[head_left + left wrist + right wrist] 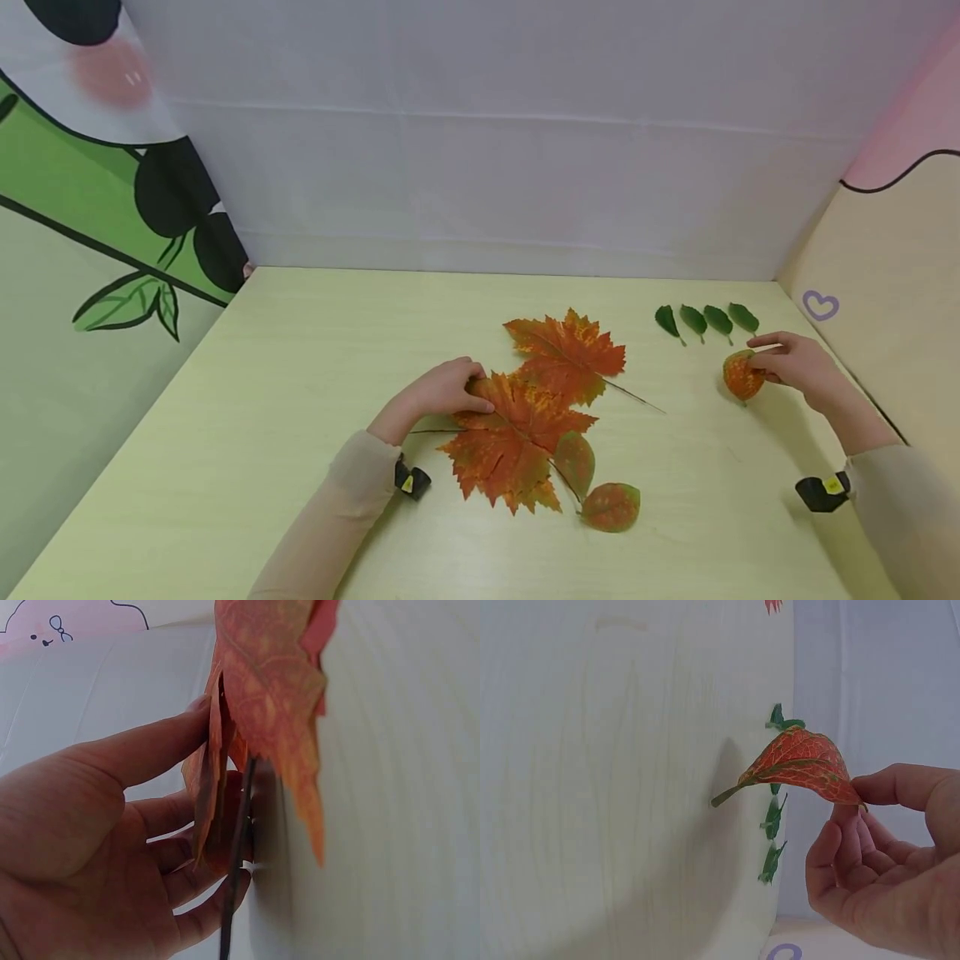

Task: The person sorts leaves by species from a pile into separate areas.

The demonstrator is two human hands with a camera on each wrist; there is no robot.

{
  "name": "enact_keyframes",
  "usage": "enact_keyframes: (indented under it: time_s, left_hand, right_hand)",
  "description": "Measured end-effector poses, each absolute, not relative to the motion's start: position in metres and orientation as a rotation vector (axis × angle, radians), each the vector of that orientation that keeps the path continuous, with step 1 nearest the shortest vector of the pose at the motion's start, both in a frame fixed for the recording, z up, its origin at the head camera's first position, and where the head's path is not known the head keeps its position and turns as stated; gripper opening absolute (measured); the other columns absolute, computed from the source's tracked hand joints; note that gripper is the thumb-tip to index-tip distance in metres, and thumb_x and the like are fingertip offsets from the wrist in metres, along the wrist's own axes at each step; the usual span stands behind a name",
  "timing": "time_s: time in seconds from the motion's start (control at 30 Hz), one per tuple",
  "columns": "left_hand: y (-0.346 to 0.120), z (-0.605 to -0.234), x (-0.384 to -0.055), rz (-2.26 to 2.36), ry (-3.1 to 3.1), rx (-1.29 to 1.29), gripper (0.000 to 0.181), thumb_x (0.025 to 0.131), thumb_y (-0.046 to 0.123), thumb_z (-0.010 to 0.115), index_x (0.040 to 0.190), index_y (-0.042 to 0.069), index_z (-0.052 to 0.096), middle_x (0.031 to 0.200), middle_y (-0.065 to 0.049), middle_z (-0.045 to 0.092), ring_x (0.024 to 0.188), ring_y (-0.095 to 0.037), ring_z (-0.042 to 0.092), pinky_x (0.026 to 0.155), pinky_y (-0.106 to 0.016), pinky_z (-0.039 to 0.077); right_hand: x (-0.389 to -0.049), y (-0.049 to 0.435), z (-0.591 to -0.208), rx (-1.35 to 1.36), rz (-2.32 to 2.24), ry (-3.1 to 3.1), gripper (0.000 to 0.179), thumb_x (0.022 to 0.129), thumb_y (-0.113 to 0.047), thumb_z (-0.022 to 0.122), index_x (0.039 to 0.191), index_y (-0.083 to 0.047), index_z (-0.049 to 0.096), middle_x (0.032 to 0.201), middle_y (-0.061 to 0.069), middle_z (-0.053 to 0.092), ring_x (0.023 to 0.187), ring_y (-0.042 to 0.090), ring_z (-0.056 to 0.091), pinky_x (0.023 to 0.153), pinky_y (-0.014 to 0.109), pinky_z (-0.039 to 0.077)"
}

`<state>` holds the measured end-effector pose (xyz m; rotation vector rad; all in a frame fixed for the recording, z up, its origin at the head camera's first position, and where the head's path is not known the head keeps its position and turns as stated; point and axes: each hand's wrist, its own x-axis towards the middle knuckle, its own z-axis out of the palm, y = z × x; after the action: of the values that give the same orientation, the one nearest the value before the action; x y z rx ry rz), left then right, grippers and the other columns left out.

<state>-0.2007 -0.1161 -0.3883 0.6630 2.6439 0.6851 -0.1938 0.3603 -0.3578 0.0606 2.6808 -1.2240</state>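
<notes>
My left hand [442, 387] pinches the edge of a big orange-red maple leaf [510, 433], thumb on one face and fingers behind, as the left wrist view shows. Its dark stem [237, 862] runs past the fingers. Overlapping it from behind is a second maple leaf [573, 354] with a long thin stem. In my right hand [802, 367], a small orange-red oval leaf [802, 766] is held by its tip between thumb and fingers, its stem pointing away, above the table near the green leaves.
Several small green leaves [718, 320] lie in a row at the back right of the table [315, 350]. Two oval red-green leaves [611, 507] lie at the near maple leaf's lower right. A pale cloth wall [487, 183] stands behind, and printed panels flank the sides.
</notes>
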Motion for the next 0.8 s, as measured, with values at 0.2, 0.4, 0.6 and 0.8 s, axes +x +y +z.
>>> enact_keyframes:
  time_s: [0.2,0.4,0.6,0.8]
  left_hand:
    - [-0.116,-0.388,-0.200,0.691,2.639,0.661,0.034,0.080,0.033,0.070,0.097,0.007,0.057,0.086,-0.002,0.049,0.073,-0.017,0.043,0.065,-0.030,0.034]
    - [-0.117,-0.388,-0.200,0.699,2.641,0.659,0.034,0.080,0.033,0.069,0.098,0.007,0.057,0.086,-0.002,0.049,0.073,-0.017,0.042,0.065,-0.029,0.034]
    - [-0.116,-0.387,-0.200,0.695,2.644,0.659,0.034,0.079,0.032,0.070,0.099,0.007,0.057,0.087,-0.002,0.050,0.074,-0.017,0.042,0.065,-0.030,0.034]
    - [-0.116,-0.386,-0.199,0.692,2.645,0.664,0.034,0.080,0.032,0.070,0.098,0.007,0.057,0.087,-0.002,0.050,0.074,-0.017,0.043,0.065,-0.030,0.034]
  right_hand:
    - [-0.202,0.379,-0.356,0.141,-1.157,2.684,0.053,0.091,-0.026,0.053,0.120,0.017,0.043,0.081,-0.012,0.058,0.069,-0.006,0.056,0.067,0.018,0.050]
    - [-0.208,0.392,-0.355,0.194,-1.130,2.685,0.054,0.090,-0.028,0.056,0.115,0.018,0.047,0.077,-0.014,0.058,0.065,-0.003,0.056,0.065,0.020,0.050]
    - [-0.216,0.403,-0.358,0.224,-1.046,2.689,0.056,0.089,-0.032,0.056,0.115,0.017,0.049,0.075,-0.013,0.058,0.065,0.003,0.055,0.064,0.021,0.049]
    - [-0.226,0.413,-0.362,0.228,-0.985,2.697,0.056,0.088,-0.036,0.056,0.117,0.012,0.051,0.079,-0.016,0.056,0.070,0.002,0.052,0.066,0.025,0.046]
